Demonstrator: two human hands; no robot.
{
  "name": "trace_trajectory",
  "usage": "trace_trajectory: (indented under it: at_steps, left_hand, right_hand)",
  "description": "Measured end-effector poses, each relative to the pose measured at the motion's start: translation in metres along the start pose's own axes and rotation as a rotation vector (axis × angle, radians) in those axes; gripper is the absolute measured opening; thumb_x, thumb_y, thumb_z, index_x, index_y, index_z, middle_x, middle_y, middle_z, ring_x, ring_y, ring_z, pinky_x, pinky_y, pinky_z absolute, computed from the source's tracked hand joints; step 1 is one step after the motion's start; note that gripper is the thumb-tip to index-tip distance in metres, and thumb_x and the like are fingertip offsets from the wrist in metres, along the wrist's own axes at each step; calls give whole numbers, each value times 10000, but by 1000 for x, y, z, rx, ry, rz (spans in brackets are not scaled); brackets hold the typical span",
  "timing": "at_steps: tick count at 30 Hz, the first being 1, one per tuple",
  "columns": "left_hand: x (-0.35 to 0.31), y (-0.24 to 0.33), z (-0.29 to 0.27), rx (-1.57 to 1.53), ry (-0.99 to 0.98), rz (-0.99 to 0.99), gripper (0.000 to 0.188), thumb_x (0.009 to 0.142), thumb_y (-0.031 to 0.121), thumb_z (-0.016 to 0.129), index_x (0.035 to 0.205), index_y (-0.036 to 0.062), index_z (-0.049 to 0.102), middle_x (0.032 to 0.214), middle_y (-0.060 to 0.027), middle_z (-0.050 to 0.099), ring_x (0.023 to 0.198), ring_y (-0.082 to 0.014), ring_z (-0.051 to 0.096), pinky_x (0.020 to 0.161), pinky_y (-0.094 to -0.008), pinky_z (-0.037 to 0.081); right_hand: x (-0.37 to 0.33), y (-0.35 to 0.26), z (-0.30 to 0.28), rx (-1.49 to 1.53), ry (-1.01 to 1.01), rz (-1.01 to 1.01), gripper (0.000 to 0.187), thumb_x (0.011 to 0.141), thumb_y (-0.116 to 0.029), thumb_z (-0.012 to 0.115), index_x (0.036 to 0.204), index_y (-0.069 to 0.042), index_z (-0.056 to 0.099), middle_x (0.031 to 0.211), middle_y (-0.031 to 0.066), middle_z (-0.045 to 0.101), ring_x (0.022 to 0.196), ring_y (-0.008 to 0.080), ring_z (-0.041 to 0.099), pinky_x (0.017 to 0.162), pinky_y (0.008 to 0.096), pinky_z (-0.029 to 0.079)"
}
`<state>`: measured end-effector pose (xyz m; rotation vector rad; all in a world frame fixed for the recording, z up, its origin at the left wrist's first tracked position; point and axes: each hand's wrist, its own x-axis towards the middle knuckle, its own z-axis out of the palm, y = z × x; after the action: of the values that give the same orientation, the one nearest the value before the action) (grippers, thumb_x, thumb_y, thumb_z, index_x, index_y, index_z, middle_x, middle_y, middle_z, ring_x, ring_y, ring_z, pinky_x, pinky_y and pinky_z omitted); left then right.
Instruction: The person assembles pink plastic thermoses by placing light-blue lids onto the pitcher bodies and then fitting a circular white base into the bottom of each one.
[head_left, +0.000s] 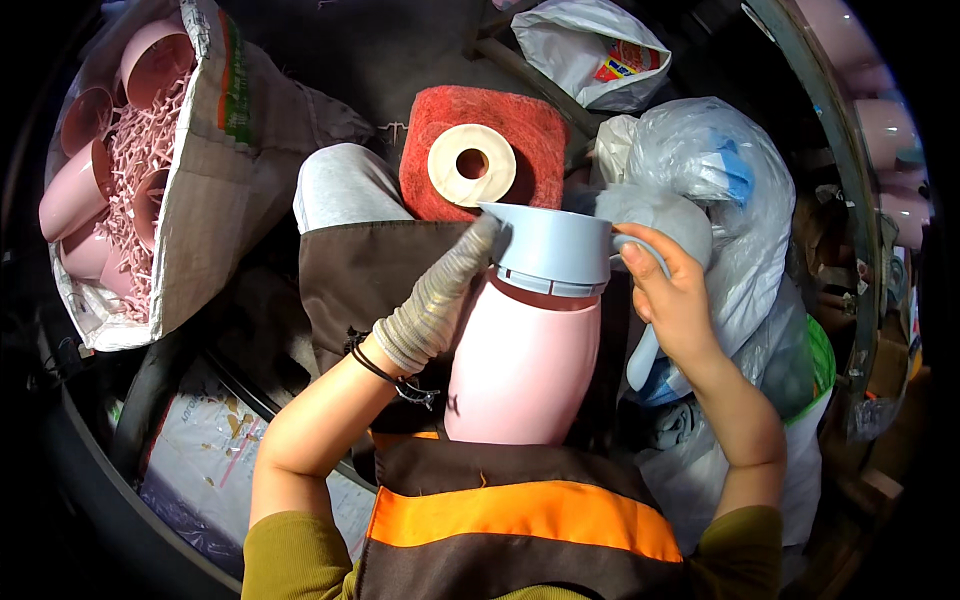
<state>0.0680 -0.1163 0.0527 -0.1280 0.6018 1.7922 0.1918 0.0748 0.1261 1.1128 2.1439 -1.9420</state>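
Right hand (672,295), bare: thumb and fingers closed round the upper part of a pale blue handle (643,362), whose free end curves down below the grip. Left hand (432,305), in a grey knit glove, dark bands (370,368) at the wrist: set along the near left flank of the work, thumb up beside the spout. Its other fingers are hidden, so I cannot tell how far they close.

Between the hands, the pale blue collar (555,245), spout pointing left, handle on the right. It sits at the mouth of a pink jug body (525,370), slotted lower ring partly showing above the pink rim. Body roughly upright, leaning a little, in the person's lap against a brown apron (350,275) with an orange band (520,518).

Just beyond the knees: red cushion (540,130), a cream ring (443,168) lying flat on it.

To the person's left, a white woven sack (240,190) holding pink jug bodies (78,190) and small pink pieces (140,145). To the right, clear plastic bags (680,135). Farther ahead, a white bag (560,50) with a bright packet (630,60) inside. Far right, more pink vessels (885,130) behind a metal upright (822,75).
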Motion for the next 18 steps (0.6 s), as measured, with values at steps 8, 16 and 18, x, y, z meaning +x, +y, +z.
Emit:
trace_trajectory:
  at_steps: [8, 16, 18]
  left_hand:
    - [-5, 5, 1, 391, -117, -6, 686, 885, 449, 655, 1374, 14, 449, 1265, -94, 561, 1162, -163, 525, 1026, -314, 401]
    - [-6, 2, 6, 388, -58, 39, 640, 893, 414, 647, 1343, 1, 456, 1153, -71, 578, 1036, -125, 540, 923, -290, 450]
    - [-8, 5, 5, 336, -64, -13, 633, 892, 397, 649, 1346, 2, 452, 1152, -68, 579, 1033, -125, 540, 919, -289, 452]
  right_hand:
    - [-8, 9, 9, -66, 41, -98, 323, 954, -223, 635, 1199, -13, 611, 788, -39, 587, 602, 0, 419, 519, 178, 326]
    - [-6, 12, 15, -143, 82, -113, 307, 944, -221, 646, 1162, -6, 628, 920, 19, 666, 792, 60, 552, 719, 223, 460]
    - [-3, 14, 16, -140, 66, -105, 313, 942, -229, 648, 1165, -11, 628, 925, 27, 668, 812, 66, 559, 740, 228, 464]
